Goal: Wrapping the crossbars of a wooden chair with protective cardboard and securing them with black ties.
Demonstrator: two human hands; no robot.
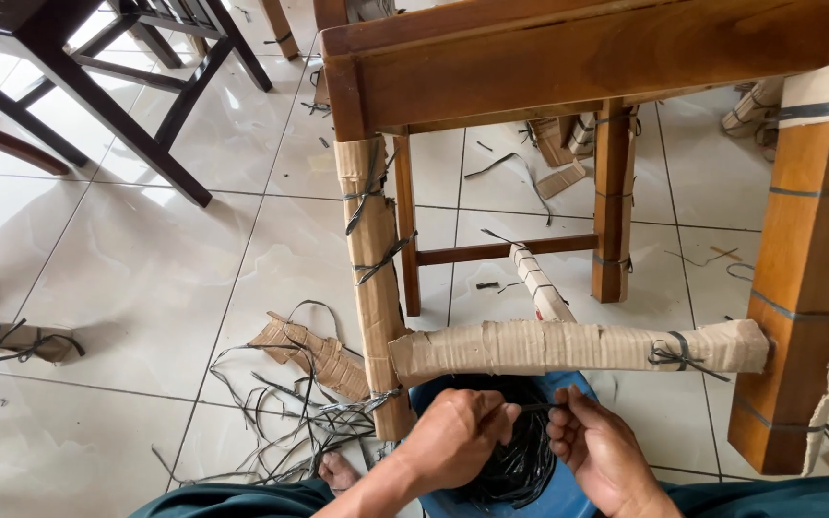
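A: The black strap (534,407) was pinched between both hands, just under the cardboard-wrapped rail (568,345) of the wooden chair frame (568,58).

B: Right. The left hand (458,436) was clamped on the strap's near end, the right hand (602,446) closed on it from the other side with its fingertips together. Below them sat a blue tub (568,384) full of black strapping.

A: How should that step have gone, in your view?

B: I'd have kept the strap taut and flat between the hands, no twist, and fed it around the rail close to the existing tie (678,355), so the cardboard stayed snug.

A: And around it?

B: The wrapped leg (371,278) stood just left of the hands, already bound with ties. Cut strap scraps (290,412) and a cardboard offcut (304,355) lay on the white tiled floor (136,278) beside it. A bare foot (338,470) showed near the tub. Dark chairs (136,86) stood well apart, upper left.
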